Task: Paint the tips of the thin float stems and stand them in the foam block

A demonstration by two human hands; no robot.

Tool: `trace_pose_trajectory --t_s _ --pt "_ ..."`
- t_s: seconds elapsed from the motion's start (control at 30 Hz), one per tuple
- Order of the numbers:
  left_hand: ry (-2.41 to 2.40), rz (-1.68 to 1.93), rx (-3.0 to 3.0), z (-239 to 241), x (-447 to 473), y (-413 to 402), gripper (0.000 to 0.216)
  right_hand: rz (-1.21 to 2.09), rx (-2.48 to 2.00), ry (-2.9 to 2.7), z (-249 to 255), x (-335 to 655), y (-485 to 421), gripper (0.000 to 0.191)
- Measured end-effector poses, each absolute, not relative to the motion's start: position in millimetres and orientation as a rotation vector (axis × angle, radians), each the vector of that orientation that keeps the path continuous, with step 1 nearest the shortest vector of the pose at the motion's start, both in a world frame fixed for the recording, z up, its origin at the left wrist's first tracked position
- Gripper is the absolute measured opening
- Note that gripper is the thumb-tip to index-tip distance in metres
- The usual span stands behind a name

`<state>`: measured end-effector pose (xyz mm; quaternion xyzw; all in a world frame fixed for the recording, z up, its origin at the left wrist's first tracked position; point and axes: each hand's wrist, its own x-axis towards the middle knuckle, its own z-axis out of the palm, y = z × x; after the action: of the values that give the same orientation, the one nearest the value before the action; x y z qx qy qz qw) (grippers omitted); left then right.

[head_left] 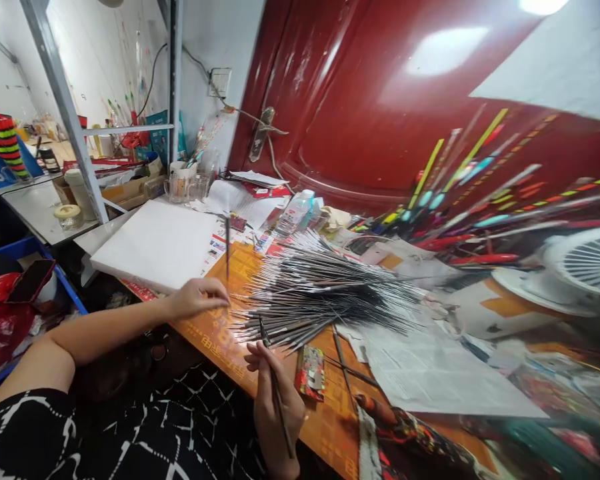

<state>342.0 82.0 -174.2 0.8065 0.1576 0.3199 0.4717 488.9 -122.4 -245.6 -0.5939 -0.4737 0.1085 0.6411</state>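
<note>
Raised over the left edge of a large pile of thin dark sticks [325,287] with pale tips, my left hand [200,298] pinches one thin dark stick [227,250] upright. My right hand [277,393] is closed around a slender dark paintbrush [281,407], its tip pointing up and away toward the pile's near edge. A small red and yellow box [311,373] with a grey top lies just right of that hand. Both hands are apart from the pile.
A white foam board [155,243] lies at left on the orange-covered table [215,340]. Behind the pile stands a plastic bottle [296,212]. White paper sheets [440,373], a dark patterned handle [415,433], colourful rods [460,167] and a white fan [585,260] crowd the right.
</note>
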Motion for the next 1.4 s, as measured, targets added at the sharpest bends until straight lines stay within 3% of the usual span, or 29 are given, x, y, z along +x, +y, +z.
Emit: trace_pose_trajectory --t_s 0.2,0.43,0.67,0.77,0.83,0.97,1.13,1.4 --pt "0.324 0.758 1.905 -193.6 336.1 1.4 0.037 0.101 -1.298 -1.321 -245.5 472.7 -116.4 0.016" --pt "0.329 0.728 2.206 -201.4 312.4 20.2 0.029 0.188 -1.371 -1.273 -228.6 464.3 -132.7 0.019" --pt "1.200 0.253 2.837 -180.4 176.8 125.7 0.099 0.253 -1.442 -1.107 -237.8 473.8 -141.7 0.032" --pt "1.247 0.017 2.973 -186.7 139.2 140.9 0.099 0.279 -1.445 -1.076 -242.8 472.9 -138.8 0.036" --pt "1.230 0.019 3.047 -197.0 131.1 139.0 0.087 0.273 -1.439 -1.069 -242.3 470.7 -137.4 0.037" --pt "1.229 0.230 3.078 -213.7 128.7 130.6 0.053 0.245 -1.427 -1.074 -236.8 468.7 -139.0 0.036" --pt "1.145 0.377 3.067 -188.2 116.0 124.5 0.054 0.237 -1.430 -1.083 -234.8 474.4 -142.2 0.035" --pt "1.465 1.878 2.091 -110.4 115.5 91.6 0.059 0.239 -1.417 -1.059 -242.3 476.3 -137.8 0.037"
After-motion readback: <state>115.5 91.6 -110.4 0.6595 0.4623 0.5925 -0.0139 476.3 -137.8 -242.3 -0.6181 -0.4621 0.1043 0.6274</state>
